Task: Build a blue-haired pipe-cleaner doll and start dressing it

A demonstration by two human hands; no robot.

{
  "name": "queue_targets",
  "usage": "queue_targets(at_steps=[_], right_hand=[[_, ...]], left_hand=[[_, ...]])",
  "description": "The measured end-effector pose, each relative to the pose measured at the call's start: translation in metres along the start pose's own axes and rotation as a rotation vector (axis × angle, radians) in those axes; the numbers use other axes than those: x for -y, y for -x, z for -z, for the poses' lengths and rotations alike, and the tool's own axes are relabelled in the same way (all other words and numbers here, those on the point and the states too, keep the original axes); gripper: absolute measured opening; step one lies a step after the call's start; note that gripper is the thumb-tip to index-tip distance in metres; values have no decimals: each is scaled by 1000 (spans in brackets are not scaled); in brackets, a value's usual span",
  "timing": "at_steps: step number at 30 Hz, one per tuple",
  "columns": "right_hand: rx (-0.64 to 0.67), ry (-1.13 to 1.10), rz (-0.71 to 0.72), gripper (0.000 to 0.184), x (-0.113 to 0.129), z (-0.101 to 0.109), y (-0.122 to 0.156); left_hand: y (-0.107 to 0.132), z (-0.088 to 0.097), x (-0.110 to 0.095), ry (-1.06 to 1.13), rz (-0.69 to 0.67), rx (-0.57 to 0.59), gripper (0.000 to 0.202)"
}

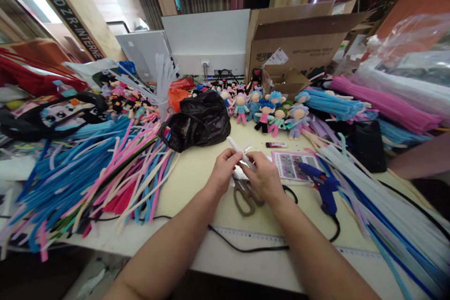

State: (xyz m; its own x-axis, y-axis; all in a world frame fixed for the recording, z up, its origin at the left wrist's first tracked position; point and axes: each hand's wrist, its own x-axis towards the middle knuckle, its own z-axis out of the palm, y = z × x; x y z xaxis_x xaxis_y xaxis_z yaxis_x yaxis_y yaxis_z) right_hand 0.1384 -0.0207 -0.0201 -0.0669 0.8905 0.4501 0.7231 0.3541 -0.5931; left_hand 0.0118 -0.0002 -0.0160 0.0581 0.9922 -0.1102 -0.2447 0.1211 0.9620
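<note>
Above the middle of the table, my left hand [225, 168] pinches a slim white stick [235, 144] between thumb and fingers. My right hand [263, 176] has its fingers closed around the lower end of this stick. Its exact kind is unclear. Just beneath both hands lie scissors with grey-brown handles [243, 200], their blades mostly hidden. Some crumpled clear or white wrapping [239, 176] sits under the fingers. A black loop handle [291, 193] shows beside my right wrist. Farther right is a blue glue gun [321, 186], with a printed card [292, 166] near its nozzle.
Pipe cleaners in many colours [77, 173] cover the left side; white and blue ones [390, 201] fill the right. Small dolls [264, 115], a black plastic bag [207, 119] and a cardboard box [298, 42] stand behind. A black cable [242, 249] crosses the front.
</note>
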Motion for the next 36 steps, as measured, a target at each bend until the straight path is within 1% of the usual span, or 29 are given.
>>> queue_targets(at_steps=[4,9,12,15,19,23,25,27,31,36], right_hand=[[-16,42,-10,9,1,1,0],[-61,156,6,13,3,1,1],[-54,178,29,15,3,1,1],[-22,153,45,17,2,2,1],[18,50,2,15,-1,2,0],[29,-87,-33,11,-6,2,-1],[18,-98,-45,11,-8,2,-1],[17,-93,-55,13,-8,3,-1],[45,-99,-74,14,-7,4,-1],[82,-117,-56,19,-6,4,-1]], left_hand=[[-2,2,3,-9,17,11,24],[2,-2,6,-37,17,14,22],[4,-4,7,-42,15,19,23],[4,-5,8,-37,33,9,23],[2,-4,6,-1,57,-20,23],[-3,3,1,25,64,-61,24],[-6,7,-2,5,63,-39,25],[-8,9,-4,2,48,8,31],[-8,10,-8,45,-22,55,54],[-5,10,-10,-69,-97,77,70]])
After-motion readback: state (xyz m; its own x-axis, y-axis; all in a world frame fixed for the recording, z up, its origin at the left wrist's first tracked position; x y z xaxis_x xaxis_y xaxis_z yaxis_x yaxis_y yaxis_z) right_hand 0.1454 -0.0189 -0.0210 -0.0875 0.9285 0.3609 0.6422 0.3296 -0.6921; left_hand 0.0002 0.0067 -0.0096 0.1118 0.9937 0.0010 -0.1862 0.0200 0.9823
